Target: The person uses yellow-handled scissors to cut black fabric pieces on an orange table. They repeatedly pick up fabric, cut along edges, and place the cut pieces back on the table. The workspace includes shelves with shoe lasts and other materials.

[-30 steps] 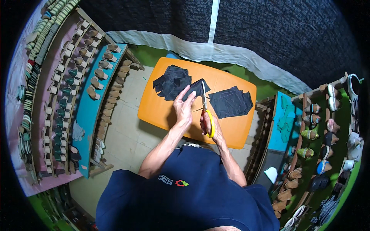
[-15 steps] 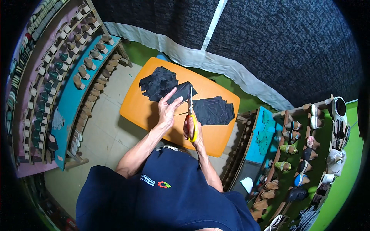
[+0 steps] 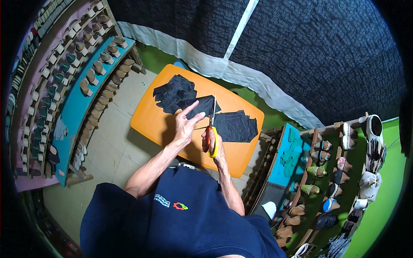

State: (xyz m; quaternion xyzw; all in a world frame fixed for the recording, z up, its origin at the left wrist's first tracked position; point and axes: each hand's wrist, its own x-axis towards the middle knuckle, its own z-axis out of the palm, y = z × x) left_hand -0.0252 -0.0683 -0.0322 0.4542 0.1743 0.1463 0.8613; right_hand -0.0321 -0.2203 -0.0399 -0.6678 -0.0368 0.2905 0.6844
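My right hand (image 3: 214,144) is closed round the handles of a pair of scissors (image 3: 212,136), yellow and red, with the long blades pointing away from me. The blades lie along the right side of a black fabric piece (image 3: 200,106). My left hand (image 3: 186,124) holds that piece near its left edge, thumb and forefinger extended over it. Left of it, a loose heap of black cut pieces (image 3: 175,92) lies on the orange table (image 3: 150,124). To the right is a flatter stack of black pieces (image 3: 235,126).
Racks of shoes (image 3: 97,68) stand to the left beside a blue-topped bench (image 3: 77,116). More shoes (image 3: 320,172) fill the rack at right, next to a blue surface with green scraps (image 3: 292,150). A dark patterned curtain (image 3: 309,51) hangs behind the table.
The scissors and right hand have shifted slightly, and the blades look closer together. My left hand keeps its place on the fabric. The whole view has moved a little.
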